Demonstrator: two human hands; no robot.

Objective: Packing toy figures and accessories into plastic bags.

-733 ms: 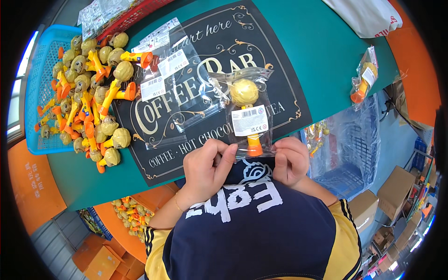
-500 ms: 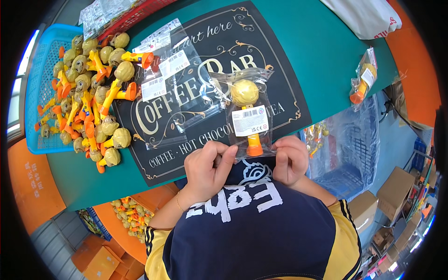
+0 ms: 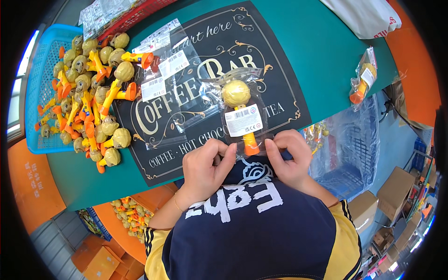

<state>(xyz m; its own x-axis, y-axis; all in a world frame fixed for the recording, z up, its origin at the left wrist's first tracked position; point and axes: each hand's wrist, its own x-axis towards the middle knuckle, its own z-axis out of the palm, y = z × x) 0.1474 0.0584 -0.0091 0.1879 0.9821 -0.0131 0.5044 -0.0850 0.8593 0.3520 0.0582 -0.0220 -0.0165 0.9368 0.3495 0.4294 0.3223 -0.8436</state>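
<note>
Left hand (image 3: 205,170) closed, fingertips pinching the bottom left edge of the toy bag (image 3: 242,114). Right hand (image 3: 288,156) closed too, thumb and fingers gripping the bag's bottom right edge. Both hands at the near edge of the mat (image 3: 210,88), just over the table's (image 3: 322,60) near edge.

Bag lies flat on the mat's near right part, mouth end toward the person. Inside: toy (image 3: 240,109) with yellow round head at the far end, orange handle at the near end, white label across the middle. Handle tip sits between the two hands.

Empty clear bags (image 3: 170,77) with white labels spread over the mat's left half, well apart from the hands. Loose toy pile (image 3: 91,98) along the mat's left edge, spilling out of a blue basket (image 3: 39,93) at the table's left edge. One more packed toy (image 3: 363,77) at the table's right edge. Red tray (image 3: 140,14) with label sheets at the far left corner. White bag (image 3: 368,16) at the far right corner.
</note>
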